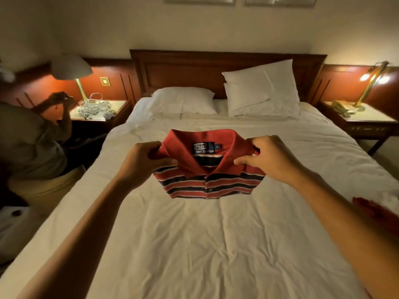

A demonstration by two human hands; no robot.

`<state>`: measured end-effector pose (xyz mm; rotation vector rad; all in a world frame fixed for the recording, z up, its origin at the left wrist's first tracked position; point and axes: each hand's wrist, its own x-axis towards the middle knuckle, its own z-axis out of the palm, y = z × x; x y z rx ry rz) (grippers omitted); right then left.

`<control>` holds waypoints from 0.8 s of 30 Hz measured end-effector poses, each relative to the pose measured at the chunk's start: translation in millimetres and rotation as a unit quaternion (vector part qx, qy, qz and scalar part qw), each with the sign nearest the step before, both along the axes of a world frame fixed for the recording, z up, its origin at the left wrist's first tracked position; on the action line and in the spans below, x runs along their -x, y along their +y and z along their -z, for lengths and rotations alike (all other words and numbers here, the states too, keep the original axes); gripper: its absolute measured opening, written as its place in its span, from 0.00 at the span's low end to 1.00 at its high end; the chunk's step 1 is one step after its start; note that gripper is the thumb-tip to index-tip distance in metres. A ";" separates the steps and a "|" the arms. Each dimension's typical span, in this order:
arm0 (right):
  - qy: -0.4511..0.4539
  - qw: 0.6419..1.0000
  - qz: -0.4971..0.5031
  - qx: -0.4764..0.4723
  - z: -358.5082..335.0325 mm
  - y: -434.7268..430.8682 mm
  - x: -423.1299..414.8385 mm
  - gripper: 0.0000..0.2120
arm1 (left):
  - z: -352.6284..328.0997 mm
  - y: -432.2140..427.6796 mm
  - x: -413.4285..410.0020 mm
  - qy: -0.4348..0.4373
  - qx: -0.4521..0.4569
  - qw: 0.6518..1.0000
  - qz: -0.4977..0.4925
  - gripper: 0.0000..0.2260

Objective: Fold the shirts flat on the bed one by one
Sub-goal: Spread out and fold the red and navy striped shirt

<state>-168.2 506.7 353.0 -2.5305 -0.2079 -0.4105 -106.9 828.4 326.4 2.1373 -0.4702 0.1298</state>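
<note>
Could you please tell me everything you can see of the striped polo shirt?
The polo shirt is cotton by its label, with red, navy and white stripes, a plain red collar and a buttoned placket. It is folded into a compact rectangle, front up, collar toward the pillows, over the middle of the white bed sheet. The left hand and right hand pinch its shoulders beside the collar.

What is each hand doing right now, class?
Left hand: closed, gripping the left shoulder of the folded striped polo shirt.
Right hand: closed, gripping the shirt's right shoulder by the collar.
</note>
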 end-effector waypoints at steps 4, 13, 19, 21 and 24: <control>0.022 0.999 -0.021 -0.009 -37.4 57.8 4.4 0.19 | -47.7 63.5 14.3 0.030 0.017 0.999 0.005 0.14; 0.005 0.995 -0.086 -0.054 -69.7 146.2 31.8 0.21 | -88.5 159.8 49.8 0.023 0.027 0.999 0.002 0.17; -0.019 0.994 -0.096 -0.047 -86.9 183.1 46.1 0.24 | -102.0 197.1 71.9 -0.025 0.019 0.999 -0.022 0.21; -0.026 0.994 -0.093 -0.042 -93.2 198.3 50.8 0.25 | -105.1 211.4 77.4 -0.029 0.023 0.999 -0.024 0.20; -0.037 0.996 -0.081 -0.024 -98.5 226.8 61.3 0.24 | -108.6 238.3 84.9 -0.019 0.026 0.999 -0.012 0.21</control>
